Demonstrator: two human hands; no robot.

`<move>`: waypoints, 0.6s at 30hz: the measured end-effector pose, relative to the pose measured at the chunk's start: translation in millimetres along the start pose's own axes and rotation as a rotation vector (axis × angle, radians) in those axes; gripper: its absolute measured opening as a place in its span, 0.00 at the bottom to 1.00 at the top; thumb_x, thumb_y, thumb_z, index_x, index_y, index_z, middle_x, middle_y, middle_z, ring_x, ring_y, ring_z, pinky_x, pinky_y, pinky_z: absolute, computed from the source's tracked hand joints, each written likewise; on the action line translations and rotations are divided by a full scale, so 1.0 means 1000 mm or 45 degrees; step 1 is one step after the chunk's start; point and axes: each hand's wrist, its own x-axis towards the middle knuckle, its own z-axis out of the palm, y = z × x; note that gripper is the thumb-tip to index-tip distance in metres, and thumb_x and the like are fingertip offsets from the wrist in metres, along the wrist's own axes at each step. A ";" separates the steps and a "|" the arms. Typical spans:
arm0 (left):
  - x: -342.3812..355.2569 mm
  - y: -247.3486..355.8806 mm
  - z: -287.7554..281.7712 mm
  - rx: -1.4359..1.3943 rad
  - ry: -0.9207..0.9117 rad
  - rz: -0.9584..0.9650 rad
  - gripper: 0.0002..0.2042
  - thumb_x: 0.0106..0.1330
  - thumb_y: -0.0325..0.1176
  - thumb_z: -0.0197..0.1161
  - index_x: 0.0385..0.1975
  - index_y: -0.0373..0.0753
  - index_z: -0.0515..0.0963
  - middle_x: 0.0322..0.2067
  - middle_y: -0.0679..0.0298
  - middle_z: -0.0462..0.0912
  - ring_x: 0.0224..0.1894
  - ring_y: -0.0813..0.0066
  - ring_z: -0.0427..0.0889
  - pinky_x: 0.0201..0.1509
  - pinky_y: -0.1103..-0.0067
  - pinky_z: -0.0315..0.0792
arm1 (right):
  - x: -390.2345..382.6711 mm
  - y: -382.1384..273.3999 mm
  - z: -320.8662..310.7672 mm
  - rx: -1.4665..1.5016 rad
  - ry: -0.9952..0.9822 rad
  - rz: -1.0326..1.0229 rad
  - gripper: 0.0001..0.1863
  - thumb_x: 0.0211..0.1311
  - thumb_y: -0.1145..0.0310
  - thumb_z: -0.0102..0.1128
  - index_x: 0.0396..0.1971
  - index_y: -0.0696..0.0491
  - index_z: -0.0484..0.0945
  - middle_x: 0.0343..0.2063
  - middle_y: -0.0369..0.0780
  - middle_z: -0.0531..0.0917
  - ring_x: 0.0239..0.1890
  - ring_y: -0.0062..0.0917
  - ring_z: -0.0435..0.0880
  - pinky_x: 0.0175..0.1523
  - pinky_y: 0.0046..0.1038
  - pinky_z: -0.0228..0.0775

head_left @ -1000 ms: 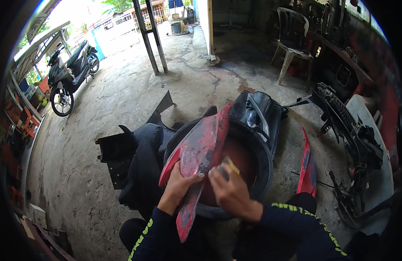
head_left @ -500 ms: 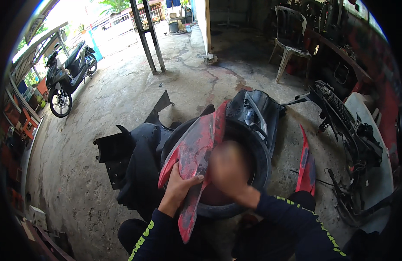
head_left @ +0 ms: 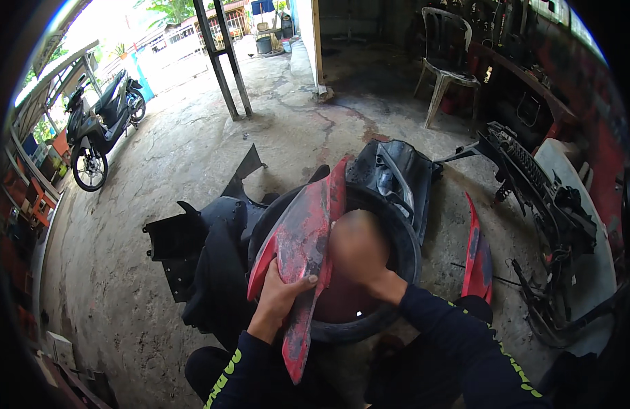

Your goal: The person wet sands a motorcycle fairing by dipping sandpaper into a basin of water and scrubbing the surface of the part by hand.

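A scuffed red motorcycle body panel (head_left: 304,225), its paint patched with grey, slants across a round black tub (head_left: 412,273). My left hand (head_left: 277,300) is closed around the panel's lower left edge, thumb on top. Against the panel's right side, over the tub, is my right hand (head_left: 361,249). Motion blur smears its fingers, so I cannot make out whether anything is in them. Dark reddish liquid (head_left: 342,300) shows in the tub below that hand.
Black plastic fairings (head_left: 219,252) lie left of the tub, with a dark grey panel (head_left: 390,174) behind it. Another red panel (head_left: 477,259) and a black motorcycle frame (head_left: 533,184) lie right. Farther off are a chair (head_left: 448,65), a metal post (head_left: 223,58) and a parked scooter (head_left: 103,123).
The whole view has shifted slightly. My left hand keeps its grip on the red panel, while my right hand stays blurred beside it. A small white spot now shows in the tub.
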 end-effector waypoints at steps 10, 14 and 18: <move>-0.009 0.003 -0.020 0.028 0.004 -0.005 0.39 0.51 0.30 0.82 0.63 0.28 0.68 0.51 0.57 0.82 0.52 0.70 0.83 0.60 0.75 0.76 | 0.003 -0.014 0.006 0.032 0.014 -0.028 0.22 0.61 0.70 0.58 0.54 0.63 0.81 0.52 0.46 0.83 0.60 0.46 0.76 0.61 0.40 0.75; 0.000 -0.007 -0.019 0.024 -0.018 0.048 0.40 0.51 0.32 0.82 0.63 0.27 0.68 0.51 0.56 0.82 0.51 0.70 0.84 0.59 0.75 0.77 | -0.008 -0.020 -0.009 0.121 0.063 -0.137 0.22 0.60 0.71 0.57 0.54 0.63 0.82 0.52 0.46 0.83 0.60 0.47 0.76 0.64 0.41 0.74; -0.002 0.003 -0.015 0.085 0.001 0.010 0.40 0.50 0.32 0.82 0.63 0.28 0.68 0.51 0.56 0.82 0.51 0.70 0.83 0.59 0.75 0.77 | 0.010 -0.003 0.005 0.100 0.059 0.027 0.22 0.61 0.72 0.56 0.54 0.62 0.83 0.52 0.44 0.83 0.59 0.46 0.77 0.66 0.45 0.72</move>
